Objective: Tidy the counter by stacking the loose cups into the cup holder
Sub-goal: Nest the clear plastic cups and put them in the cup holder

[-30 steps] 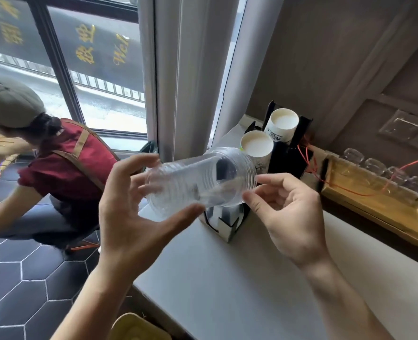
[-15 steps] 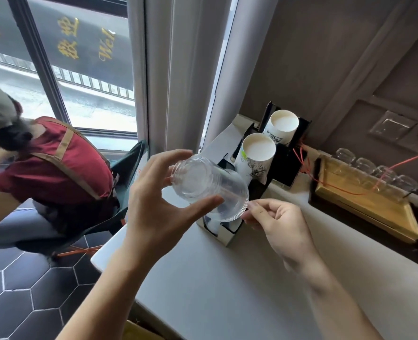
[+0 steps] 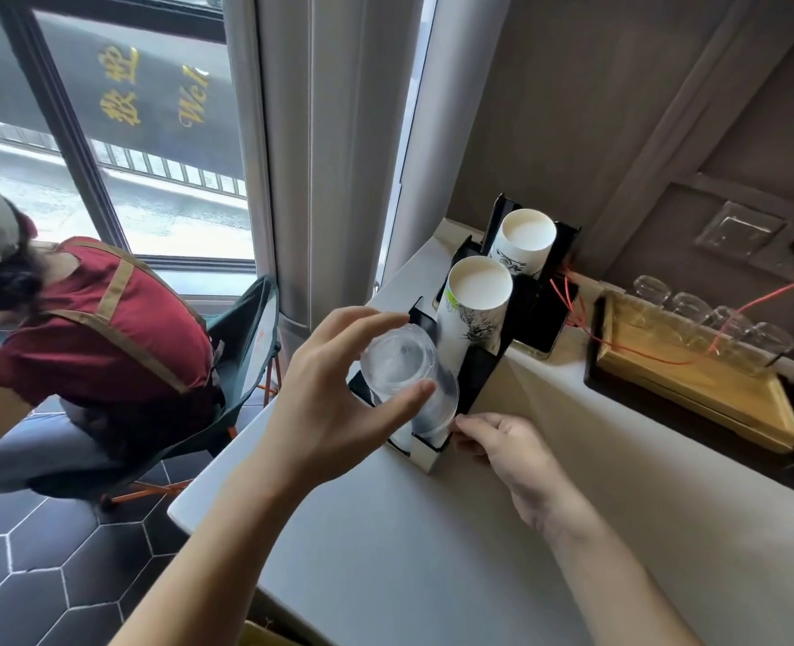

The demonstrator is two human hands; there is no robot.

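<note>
Your left hand [image 3: 334, 412] grips a stack of clear plastic cups [image 3: 409, 380], thumb on the near side and fingers curled over the far side. The stack sits just above the centre of your view and is tilted, its closed base turned up towards you and its wide rim pointing down and away, toward about four o'clock. That rim is already at the mouth of the nearest slot of the black cup holder [image 3: 478, 370], which stands on the pale counter [image 3: 432, 552].

The holder runs away from you toward one o'clock. Its next slot holds a stack of white paper cups [image 3: 476, 310], touching or nearly touching the clear stack. A second paper stack [image 3: 523, 244] stands in the farthest slot.

Your right hand [image 3: 502, 452] rests at five o'clock from the clear cups, fingertips pinching the near front corner of the holder, apparently to steady it.

The coming move likely turns on the stack's long axis, which slants across the slot, not straight down into it. The left hand is the one on the cups, so it would need to tip them upright as they sink.

At three o'clock a wooden tray [image 3: 693, 389] carries upturned glasses [image 3: 693, 310]. At nine o'clock another person in a red top [image 3: 101, 319] sits by the window.
</note>
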